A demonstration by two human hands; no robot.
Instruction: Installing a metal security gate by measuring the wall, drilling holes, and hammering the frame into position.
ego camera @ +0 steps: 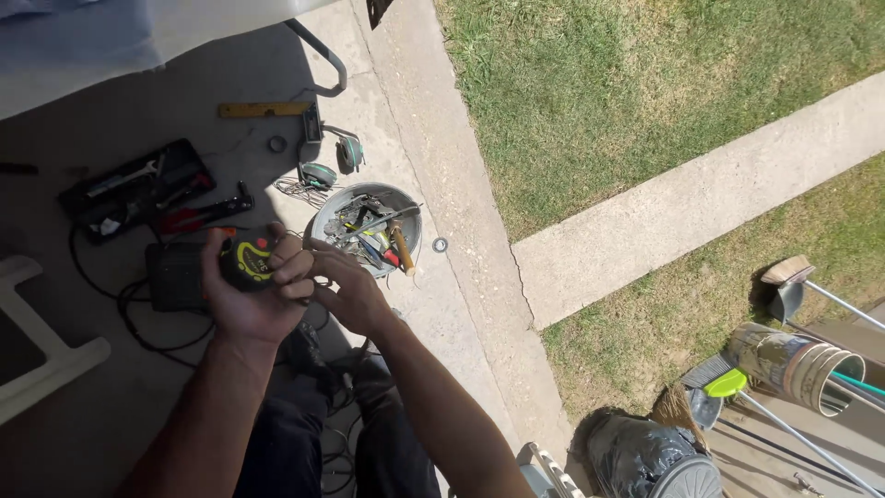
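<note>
My left hand (247, 297) grips a black and yellow tape measure (247, 260), held out in front of me above the concrete floor. My right hand (339, 288) is close against it on the right side, fingers curled near the tape measure's edge; whether it pinches the tape's tip is hidden. Just beyond my hands stands a grey bucket (323, 219) filled with several hand tools, including a hammer with a wooden handle (402, 247).
An open black tool case (138, 189), red pliers (189, 219), a yellow level (263, 110) and earmuffs (334, 161) lie on the concrete. A black box with cable (173, 275) sits left. White chair (41, 355) at left. Grass, a concrete path, brooms and buckets (795, 364) at right.
</note>
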